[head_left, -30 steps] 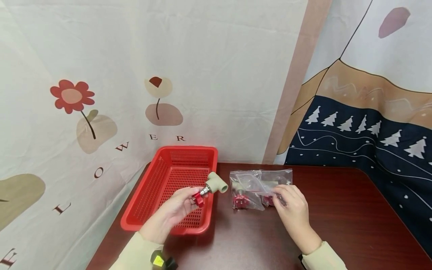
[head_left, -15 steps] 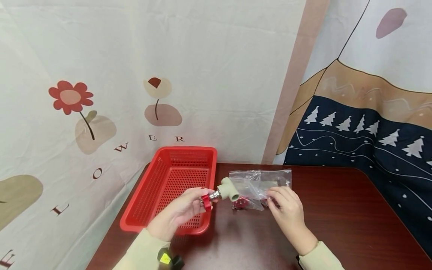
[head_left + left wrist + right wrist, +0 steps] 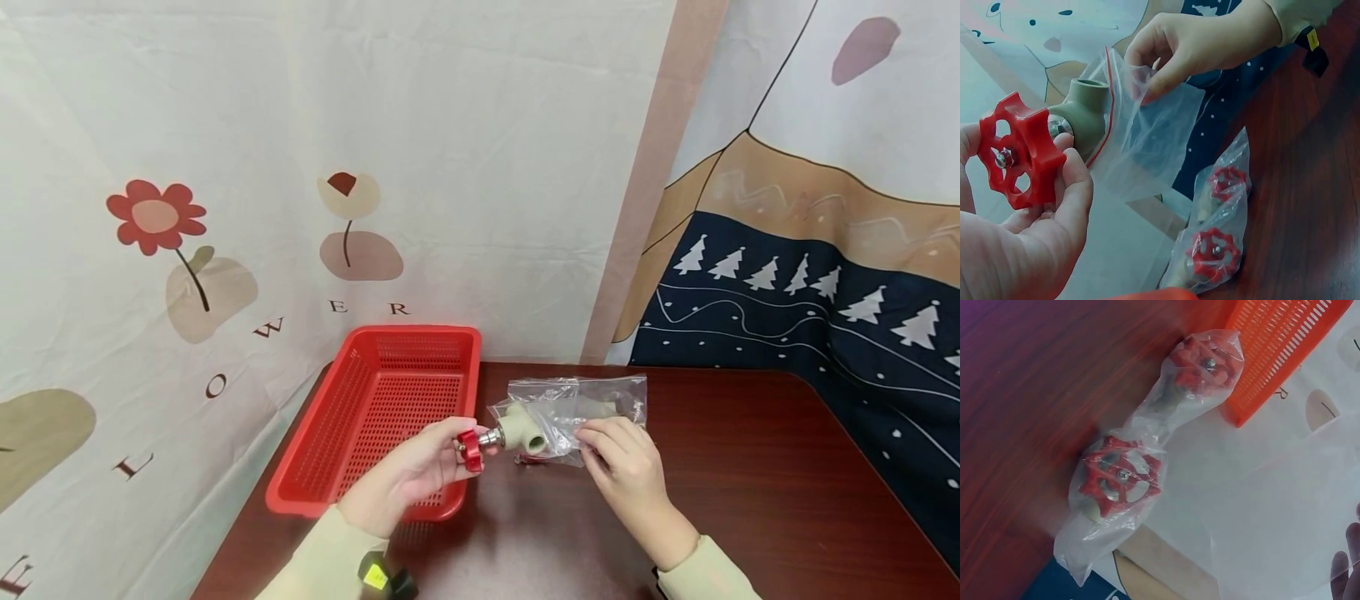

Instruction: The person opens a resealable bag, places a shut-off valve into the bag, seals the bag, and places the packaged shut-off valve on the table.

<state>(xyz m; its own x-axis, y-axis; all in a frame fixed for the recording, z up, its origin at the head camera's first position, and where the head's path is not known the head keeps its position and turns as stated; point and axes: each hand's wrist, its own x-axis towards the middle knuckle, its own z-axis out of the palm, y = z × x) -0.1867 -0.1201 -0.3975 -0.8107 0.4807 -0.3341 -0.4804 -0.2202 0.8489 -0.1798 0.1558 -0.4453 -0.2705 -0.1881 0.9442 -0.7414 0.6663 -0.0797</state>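
My left hand [image 3: 423, 471] holds a valve by its red handwheel [image 3: 1022, 153]; the pale green pipe body [image 3: 520, 430] points to the right. My right hand [image 3: 626, 462] pinches a clear zip bag [image 3: 1163, 134] with a red line along its mouth. That mouth lies against the valve body; I cannot tell if any of the body is inside. Behind on the table, two more valves with red handwheels lie in clear bags, a nearer bagged valve [image 3: 1122, 476] and another bagged valve [image 3: 1210, 362] by the basket. In the head view they are mostly hidden.
A red perforated basket [image 3: 468, 400] stands on the left of the dark wood table [image 3: 750, 467], partly behind my left forearm. Printed cloth [image 3: 525, 167] hangs along the back and left of the table.
My left hand has carried the valve right, from over the basket to the bag's mouth. My right hand has moved slightly left with the bag.
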